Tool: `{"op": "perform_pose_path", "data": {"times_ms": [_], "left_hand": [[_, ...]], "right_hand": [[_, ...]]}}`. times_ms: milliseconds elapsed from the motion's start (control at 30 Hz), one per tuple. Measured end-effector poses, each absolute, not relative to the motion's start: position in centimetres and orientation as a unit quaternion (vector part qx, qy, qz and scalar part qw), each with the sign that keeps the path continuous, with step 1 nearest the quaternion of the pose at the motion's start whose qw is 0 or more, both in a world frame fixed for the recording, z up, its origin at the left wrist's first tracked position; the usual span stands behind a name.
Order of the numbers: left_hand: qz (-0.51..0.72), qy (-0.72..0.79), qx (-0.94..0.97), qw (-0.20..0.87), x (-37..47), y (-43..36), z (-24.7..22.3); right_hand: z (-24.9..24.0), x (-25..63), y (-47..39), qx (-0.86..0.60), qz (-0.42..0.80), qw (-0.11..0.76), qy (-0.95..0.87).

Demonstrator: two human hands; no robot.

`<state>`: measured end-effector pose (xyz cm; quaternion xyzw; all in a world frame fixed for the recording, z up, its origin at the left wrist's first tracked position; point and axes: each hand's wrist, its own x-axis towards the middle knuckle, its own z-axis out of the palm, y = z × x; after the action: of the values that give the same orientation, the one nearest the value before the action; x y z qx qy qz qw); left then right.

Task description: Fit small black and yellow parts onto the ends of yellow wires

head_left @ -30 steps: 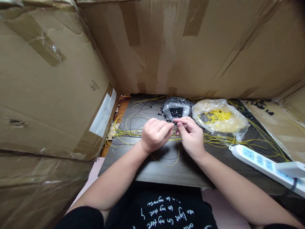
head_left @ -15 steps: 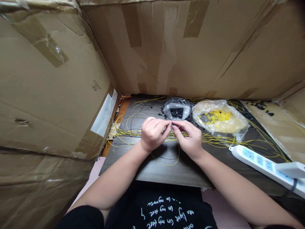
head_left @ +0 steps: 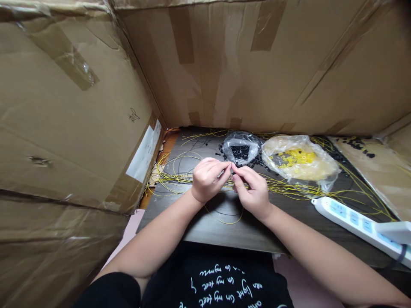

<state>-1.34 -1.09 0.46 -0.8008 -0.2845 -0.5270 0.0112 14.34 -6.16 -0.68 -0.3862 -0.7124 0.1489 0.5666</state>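
Note:
My left hand [head_left: 208,179] is closed in a pinch, thumb and forefinger pressed together. Its fingertips meet those of my right hand [head_left: 252,188], which is pinched too, over the middle of the table. A tiny dark piece seems to be caught between the fingertips; the fingers hide most of it. Below and behind both hands runs a bundle of thin yellow cords [head_left: 289,187], with some black strands among them. One yellow loop [head_left: 229,223] curves out toward the table's front edge. Just beyond the fingertips sits a clear bag of small black pieces [head_left: 241,151].
An open plastic bag with small yellow parts [head_left: 297,157] lies right of the black pieces. A white power strip [head_left: 349,220] with a plug lies at the right. Cardboard walls [head_left: 212,68] stand behind and on the left. Loose black bits lie on cardboard [head_left: 355,143] at far right.
The right hand's fingers have curled in more, and its fingertips now cover the small dark piece that showed between the hands. The view has shifted slightly; the left hand keeps its pinch.

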Motion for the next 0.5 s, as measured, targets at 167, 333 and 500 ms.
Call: {"op": "perform_pose_path", "data": {"times_ms": [167, 333, 500], "left_hand": [[-0.557, -0.258, -0.789, 0.022, -1.0, -1.2, 0.5], [-0.578, -0.264, -0.770, 0.054, -0.9, -1.2, 0.7], [-0.578, -0.262, -0.768, 0.091, -0.9, -1.2, 0.8]], "right_hand": [[-0.9, 14.2, -6.4, -0.363, 0.175, 0.574, -0.712], [-0.7, 14.1, -6.0, -0.366, 0.209, 0.589, -0.690], [0.2, 14.1, -5.8, -0.404, 0.168, 0.625, -0.647]]}}
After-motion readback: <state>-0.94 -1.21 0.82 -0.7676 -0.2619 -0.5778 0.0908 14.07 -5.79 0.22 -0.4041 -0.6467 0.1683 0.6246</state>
